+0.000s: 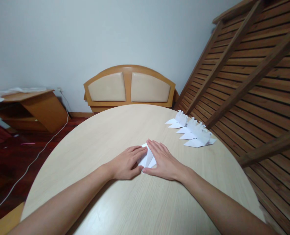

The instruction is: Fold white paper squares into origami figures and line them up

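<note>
A small piece of folded white paper (148, 158) lies on the round table, its creases running to a point towards me. From the left, my left hand (129, 163) holds it, fingertips on its upper left part and thumb by the near tip. On the other side, my right hand (163, 161) has its fingers along the upper right edge, with the thumb also at the near tip. Both hands rest low over the tabletop, and they cover part of the paper. To the right stand several folded white paper birds (196, 133), set close together in a row.
The round pale wood table (98, 137) fills the middle. Behind it is a headboard (129, 70) with two cream panels. A slatted wooden frame (245, 81) leans close along the right. At the left are a wooden desk (44, 109) and a white cable (40, 151) on the floor.
</note>
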Demonstrator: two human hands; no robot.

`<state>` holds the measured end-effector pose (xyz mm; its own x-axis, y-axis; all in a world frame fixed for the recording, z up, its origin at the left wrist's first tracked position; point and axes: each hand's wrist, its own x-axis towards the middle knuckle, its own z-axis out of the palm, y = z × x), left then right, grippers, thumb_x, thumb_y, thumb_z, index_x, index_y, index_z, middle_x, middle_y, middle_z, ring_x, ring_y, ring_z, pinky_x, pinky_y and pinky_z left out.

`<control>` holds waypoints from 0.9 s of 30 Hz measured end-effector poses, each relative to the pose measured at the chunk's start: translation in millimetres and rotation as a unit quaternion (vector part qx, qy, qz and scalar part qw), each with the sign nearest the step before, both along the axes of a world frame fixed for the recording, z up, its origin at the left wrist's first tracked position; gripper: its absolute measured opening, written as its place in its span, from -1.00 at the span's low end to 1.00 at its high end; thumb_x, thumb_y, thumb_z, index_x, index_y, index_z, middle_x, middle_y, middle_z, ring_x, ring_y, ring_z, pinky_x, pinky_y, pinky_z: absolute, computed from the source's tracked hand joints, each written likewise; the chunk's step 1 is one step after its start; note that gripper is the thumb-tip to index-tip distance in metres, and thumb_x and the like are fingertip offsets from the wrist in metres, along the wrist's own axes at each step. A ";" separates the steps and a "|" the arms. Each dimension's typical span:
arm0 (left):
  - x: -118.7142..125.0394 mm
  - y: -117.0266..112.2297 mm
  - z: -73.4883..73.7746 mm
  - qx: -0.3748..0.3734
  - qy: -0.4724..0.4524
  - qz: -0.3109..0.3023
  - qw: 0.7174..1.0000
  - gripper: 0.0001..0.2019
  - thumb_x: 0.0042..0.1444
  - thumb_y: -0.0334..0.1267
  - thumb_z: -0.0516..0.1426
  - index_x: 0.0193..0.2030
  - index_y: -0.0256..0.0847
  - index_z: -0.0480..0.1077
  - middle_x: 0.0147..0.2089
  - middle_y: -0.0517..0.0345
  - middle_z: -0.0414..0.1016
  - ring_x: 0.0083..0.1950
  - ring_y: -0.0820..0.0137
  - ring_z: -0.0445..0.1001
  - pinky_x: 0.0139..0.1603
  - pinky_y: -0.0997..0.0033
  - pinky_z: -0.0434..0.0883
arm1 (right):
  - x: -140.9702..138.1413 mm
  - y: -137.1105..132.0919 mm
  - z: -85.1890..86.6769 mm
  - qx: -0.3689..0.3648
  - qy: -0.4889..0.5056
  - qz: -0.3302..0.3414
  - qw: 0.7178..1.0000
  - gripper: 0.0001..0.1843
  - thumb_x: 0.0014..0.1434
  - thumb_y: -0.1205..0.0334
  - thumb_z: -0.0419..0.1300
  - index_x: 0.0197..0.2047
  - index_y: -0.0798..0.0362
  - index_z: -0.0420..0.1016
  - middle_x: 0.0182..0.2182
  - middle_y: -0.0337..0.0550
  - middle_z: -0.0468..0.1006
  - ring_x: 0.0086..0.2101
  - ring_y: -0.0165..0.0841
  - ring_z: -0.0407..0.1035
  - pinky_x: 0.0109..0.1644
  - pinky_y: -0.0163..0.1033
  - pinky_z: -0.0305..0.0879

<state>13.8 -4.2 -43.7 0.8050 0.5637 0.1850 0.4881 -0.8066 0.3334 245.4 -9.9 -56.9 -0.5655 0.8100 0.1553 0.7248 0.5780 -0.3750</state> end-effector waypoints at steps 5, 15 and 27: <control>-0.6 -0.4 -0.4 -0.002 -0.013 0.001 1.000 -0.32 0.21 -0.19 0.11 0.43 -0.28 0.02 0.41 -0.21 0.21 0.41 0.01 0.18 0.40 -0.11 0.18 | 4.4 6.4 -0.9 -0.018 -0.001 -0.028 0.999 -0.02 0.20 -0.30 0.15 0.48 0.08 -0.02 0.44 0.15 0.00 0.40 0.04 -0.11 0.41 0.23 -0.12; 1.1 -1.5 -0.9 -0.003 -0.030 0.004 1.000 -0.28 0.19 -0.16 0.13 0.45 -0.21 -0.01 0.39 -0.17 0.23 0.38 -0.02 0.20 0.36 -0.14 0.20 | 9.8 28.1 -8.0 0.068 0.083 -0.117 0.987 -0.61 0.30 0.09 0.20 0.17 -0.04 0.45 0.13 0.00 0.49 0.14 -0.11 0.31 0.21 0.09 0.22; 2.9 -3.3 -1.7 -0.007 -0.045 0.026 0.999 -0.27 0.18 -0.12 0.16 0.43 -0.24 0.01 0.41 -0.25 0.16 0.40 -0.02 0.18 0.36 -0.14 0.19 | 3.6 16.1 13.3 0.085 0.118 -0.018 0.989 -0.78 0.33 0.16 0.18 -0.01 0.00 0.55 -0.10 -0.10 0.62 -0.07 -0.22 0.45 0.04 -0.06 0.30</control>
<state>16.7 -7.5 -45.4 0.7547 0.6082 0.2460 0.4977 -0.7750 0.3894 249.0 6.2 -43.5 -0.4687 0.7798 0.4150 0.6503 0.6226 -0.4353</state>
